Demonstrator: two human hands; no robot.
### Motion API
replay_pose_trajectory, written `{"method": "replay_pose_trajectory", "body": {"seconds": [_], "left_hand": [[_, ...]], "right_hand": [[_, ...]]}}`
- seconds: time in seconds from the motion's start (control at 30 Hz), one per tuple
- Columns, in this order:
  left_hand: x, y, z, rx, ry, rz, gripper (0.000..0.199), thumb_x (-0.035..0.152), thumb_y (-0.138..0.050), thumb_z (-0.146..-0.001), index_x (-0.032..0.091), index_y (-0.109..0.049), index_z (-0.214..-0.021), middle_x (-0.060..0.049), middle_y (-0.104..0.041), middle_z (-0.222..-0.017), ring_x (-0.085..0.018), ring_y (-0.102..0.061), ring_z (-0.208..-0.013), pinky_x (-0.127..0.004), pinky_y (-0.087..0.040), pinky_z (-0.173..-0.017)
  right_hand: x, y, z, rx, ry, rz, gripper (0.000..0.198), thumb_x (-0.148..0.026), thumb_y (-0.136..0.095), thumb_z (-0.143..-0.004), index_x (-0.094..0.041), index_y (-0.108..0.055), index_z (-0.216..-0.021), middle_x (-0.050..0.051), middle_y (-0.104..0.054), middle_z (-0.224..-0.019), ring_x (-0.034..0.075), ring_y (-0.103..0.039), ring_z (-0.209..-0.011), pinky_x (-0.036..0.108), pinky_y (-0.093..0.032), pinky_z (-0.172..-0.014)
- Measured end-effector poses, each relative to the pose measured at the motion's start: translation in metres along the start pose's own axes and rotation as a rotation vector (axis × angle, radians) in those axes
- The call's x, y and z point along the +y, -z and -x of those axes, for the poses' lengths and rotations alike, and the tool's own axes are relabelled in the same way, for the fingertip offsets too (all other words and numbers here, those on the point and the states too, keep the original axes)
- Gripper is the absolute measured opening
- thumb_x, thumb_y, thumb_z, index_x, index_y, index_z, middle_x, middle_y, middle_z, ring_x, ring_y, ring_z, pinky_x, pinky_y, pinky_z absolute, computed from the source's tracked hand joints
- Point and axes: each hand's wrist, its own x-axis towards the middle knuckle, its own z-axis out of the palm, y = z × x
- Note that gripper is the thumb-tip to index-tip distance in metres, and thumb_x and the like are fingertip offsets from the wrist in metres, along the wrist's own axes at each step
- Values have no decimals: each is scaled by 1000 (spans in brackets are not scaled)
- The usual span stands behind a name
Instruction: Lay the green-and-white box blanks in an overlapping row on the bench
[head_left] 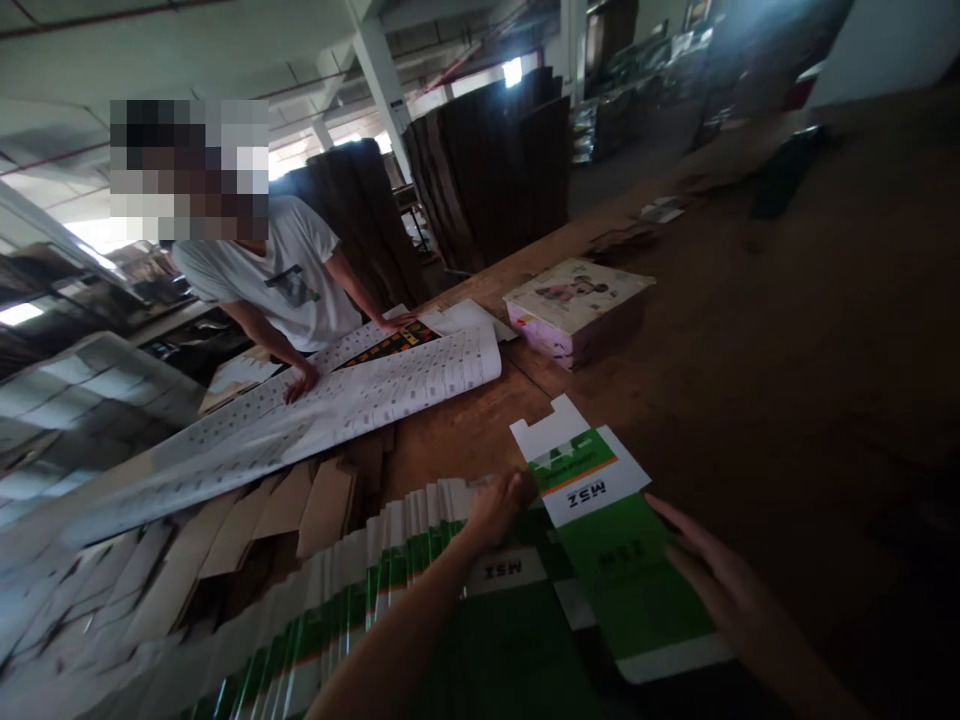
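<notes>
A flat green and white carton [600, 560], printed with MSZ and crossed by an orange stripe, lies tilted before me with its white end flaps pointing away. My right hand [701, 560] grips it along the right edge, thumb on top. At the carton's upper left edge is my left hand [496, 508], its fingers curled together; dim light hides whether they pinch anything. Below my left forearm, a similar carton [517, 625] lies flat. A long row of folded green and white cartons [360, 590] leans to the left of that arm.
Across the wooden table [442, 440] a person in a white T-shirt [277, 270] presses both hands on large printed sheets [390, 400]. A decorated box [577, 300] stands farther right. Brown cardboard pieces [326, 505] lie at left; tall dark stacks [487, 170] rise behind.
</notes>
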Motion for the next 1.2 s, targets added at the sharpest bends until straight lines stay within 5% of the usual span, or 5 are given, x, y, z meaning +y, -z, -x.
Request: {"method": "replay_pose_trajectory", "body": {"seconds": [0.13, 0.3, 0.53, 0.7, 1.2], "left_hand": [[12, 8, 0, 296, 62, -26, 57, 39, -50, -89, 24, -33, -142, -11, -37, -146, -29, -32, -133, -48, -29, -108], [9, -9, 8, 44, -230, -317, 38, 22, -53, -86, 32, -54, -123, -4, -45, -141, -32, -26, -135, -68, 0, -109], [20, -17, -3, -120, -274, -351, 37, 11, -49, -82, 26, -60, -114, -6, -57, -130, -29, -38, -127, -52, -26, -106], [19, 0, 4, -102, -205, -344, 24, 19, -47, -85, 23, -65, -101, -5, -67, -105, -25, -52, -106, -41, -37, -96], [-1, 2, 12, -149, -128, -289, 45, 50, -56, -83, 30, -61, -123, -4, -61, -112, -25, -52, -105, -38, -39, -94]], "right_hand": [[9, -46, 20, -148, -51, -152, 68, -59, -50, -77, -20, -54, -132, 13, -59, -132, 29, -54, -122, 39, -48, -97], [54, -68, 35, -386, -220, -220, 62, -73, -57, -65, -21, -73, -93, 12, -72, -104, 29, -66, -101, 37, -53, -86], [126, -13, 29, -131, -480, -211, 51, -72, -50, -67, -24, -63, -64, 12, -71, -68, 31, -70, -76, 40, -56, -65], [90, -10, 17, 168, -177, 27, 43, -59, -56, -67, -23, -68, -86, 13, -73, -101, 34, -63, -105, 43, -51, -90], [132, -104, 8, -312, 406, 110, 38, -35, -46, -87, -29, -67, -118, 8, -53, -139, 26, -44, -131, 46, -38, -106]]}}
